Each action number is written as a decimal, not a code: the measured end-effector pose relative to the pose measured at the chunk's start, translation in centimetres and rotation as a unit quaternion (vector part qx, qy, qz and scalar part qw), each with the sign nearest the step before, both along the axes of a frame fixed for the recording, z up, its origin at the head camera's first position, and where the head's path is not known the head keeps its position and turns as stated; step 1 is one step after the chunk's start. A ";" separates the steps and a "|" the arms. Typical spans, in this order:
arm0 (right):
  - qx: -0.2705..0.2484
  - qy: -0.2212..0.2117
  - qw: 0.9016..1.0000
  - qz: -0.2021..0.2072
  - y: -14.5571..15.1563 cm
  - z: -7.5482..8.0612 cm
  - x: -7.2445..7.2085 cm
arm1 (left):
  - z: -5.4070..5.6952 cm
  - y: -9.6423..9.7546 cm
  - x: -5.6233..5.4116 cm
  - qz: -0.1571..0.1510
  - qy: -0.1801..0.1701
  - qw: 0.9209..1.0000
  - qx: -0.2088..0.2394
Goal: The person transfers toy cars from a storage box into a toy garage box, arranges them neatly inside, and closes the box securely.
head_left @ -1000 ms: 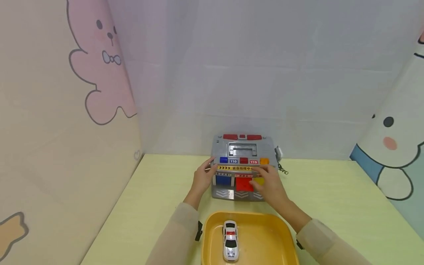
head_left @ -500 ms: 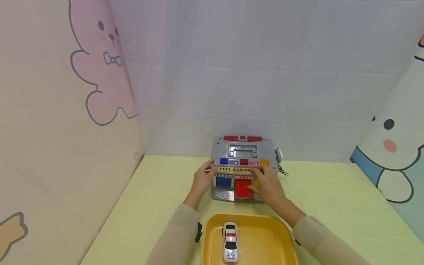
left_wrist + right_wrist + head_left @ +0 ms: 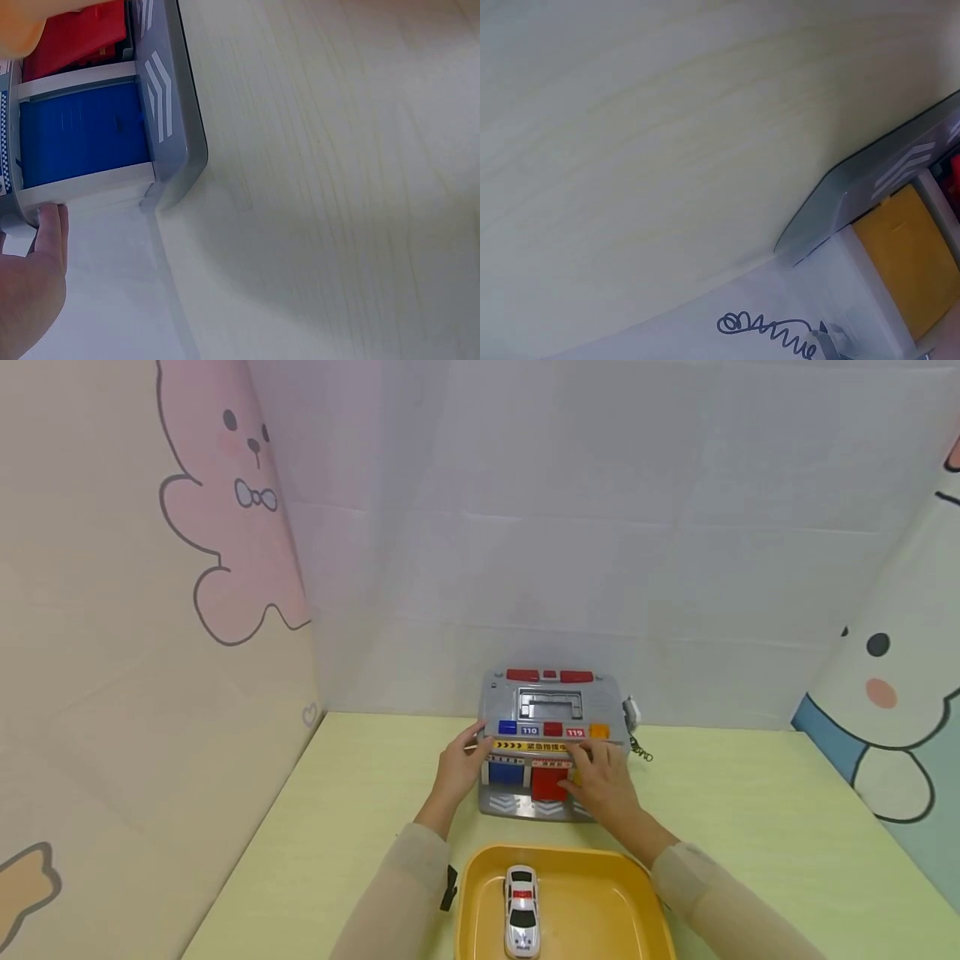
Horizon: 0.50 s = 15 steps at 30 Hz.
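A grey toy rescue station [image 3: 498, 702] with blue, red and yellow garage doors stands toward the back of the table. My left hand [image 3: 456, 771] holds its left side, thumb near the front strip. In the left wrist view, that hand's fingers [image 3: 49, 232] lie against the side wall by the blue door [image 3: 86, 135]. My right hand [image 3: 606, 783] is at the red door [image 3: 547, 783], its thumb at the door's right edge and fingers on the yellow strip above. The red door stands ajar, with something red behind it. The right hand partly covers the yellow door [image 3: 907, 262].
In front of the station sits a yellow tray [image 3: 558, 854] with a white toy police car [image 3: 522, 912] in it. A white part with a coiled cord [image 3: 641, 748] hangs on the station's right side. A pale curtain [image 3: 600, 568] stands close behind the station.
The red door has swung, its lower edge first dropping and then rising slightly. My right hand has shifted a little left, uncovering less of the yellow door. The left hand has stayed put.
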State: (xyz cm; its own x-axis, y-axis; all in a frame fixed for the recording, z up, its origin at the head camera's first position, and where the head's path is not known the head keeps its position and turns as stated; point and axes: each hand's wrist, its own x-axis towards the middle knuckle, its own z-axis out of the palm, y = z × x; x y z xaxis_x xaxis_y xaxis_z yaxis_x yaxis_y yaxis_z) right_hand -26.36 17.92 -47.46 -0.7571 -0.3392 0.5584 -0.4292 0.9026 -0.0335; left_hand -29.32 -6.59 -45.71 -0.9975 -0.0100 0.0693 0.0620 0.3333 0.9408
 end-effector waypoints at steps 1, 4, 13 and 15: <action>0.002 0.009 1.000 0.003 0.0 -0.2 -0.1 | 0.0 0.0 0.0 0.000 0.000 1.000 0.000; 0.002 0.048 0.999 0.024 0.2 -0.7 -0.5 | 0.0 0.0 0.1 0.000 -0.001 1.000 0.001; 0.006 0.133 0.988 0.081 0.7 -1.5 -1.5 | 0.0 0.0 0.0 0.003 -0.007 1.000 0.002; 0.009 0.146 0.986 0.085 0.7 -1.7 -1.6 | -0.1 0.0 0.0 0.001 -0.007 1.000 0.002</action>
